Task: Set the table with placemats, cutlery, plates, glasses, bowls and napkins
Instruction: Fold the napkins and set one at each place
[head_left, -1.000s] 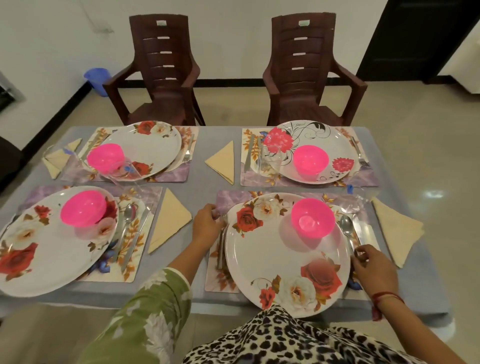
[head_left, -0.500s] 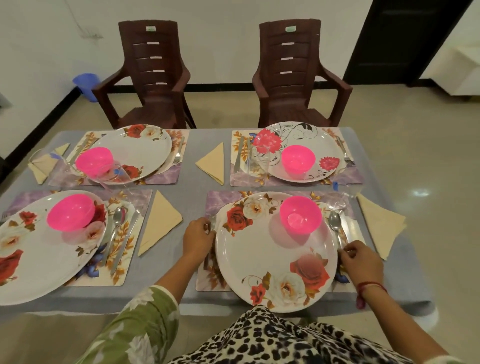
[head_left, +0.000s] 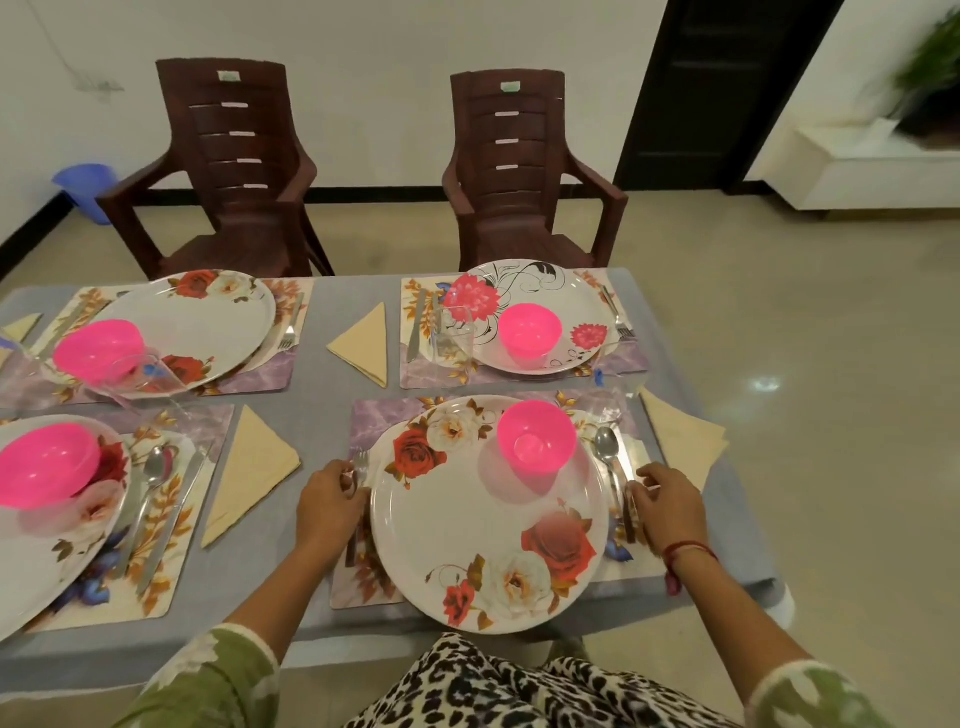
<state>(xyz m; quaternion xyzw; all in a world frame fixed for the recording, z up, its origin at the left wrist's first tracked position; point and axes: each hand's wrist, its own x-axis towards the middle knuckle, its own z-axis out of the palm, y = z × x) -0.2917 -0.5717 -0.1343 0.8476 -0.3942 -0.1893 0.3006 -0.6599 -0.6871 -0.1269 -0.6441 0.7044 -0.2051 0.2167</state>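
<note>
The left hand (head_left: 327, 500) grips a fork (head_left: 360, 461) beside the near plate's (head_left: 467, 525) left rim. The right hand (head_left: 669, 506) touches the knife (head_left: 626, 465) beside the spoon (head_left: 605, 448).

R hand (head_left: 670, 499) slid up along knife (head_left: 627, 462).

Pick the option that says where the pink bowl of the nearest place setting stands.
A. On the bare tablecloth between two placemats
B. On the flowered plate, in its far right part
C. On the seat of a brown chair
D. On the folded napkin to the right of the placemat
B: the pink bowl stands on the flowered plate, toward the plate's far right edge, not on any napkin, cloth or chair.
</note>
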